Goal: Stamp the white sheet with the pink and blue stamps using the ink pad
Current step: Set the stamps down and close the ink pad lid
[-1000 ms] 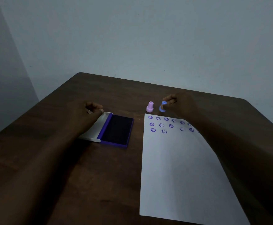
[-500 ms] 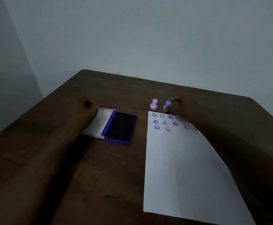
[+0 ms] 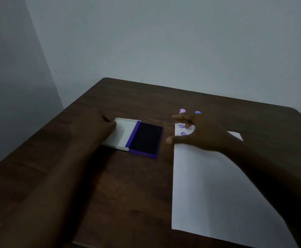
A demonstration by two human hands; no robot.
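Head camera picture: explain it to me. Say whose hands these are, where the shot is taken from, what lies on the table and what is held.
No machine here. A person wears a camera on the head, looking down at their own bare hands. On the brown table lie an open ink pad, its white lid folded out, and a white sheet with some stamped marks. The pink stamp and blue stamp stand beyond the sheet. The left hand rests on the lid. The right hand, fingers spread, hovers over the sheet's top and holds nothing.

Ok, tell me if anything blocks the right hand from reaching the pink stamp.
Nothing visible does. The right hand hovers open over the sheet's top edge, with the pink stamp just beyond its fingertips on bare table.
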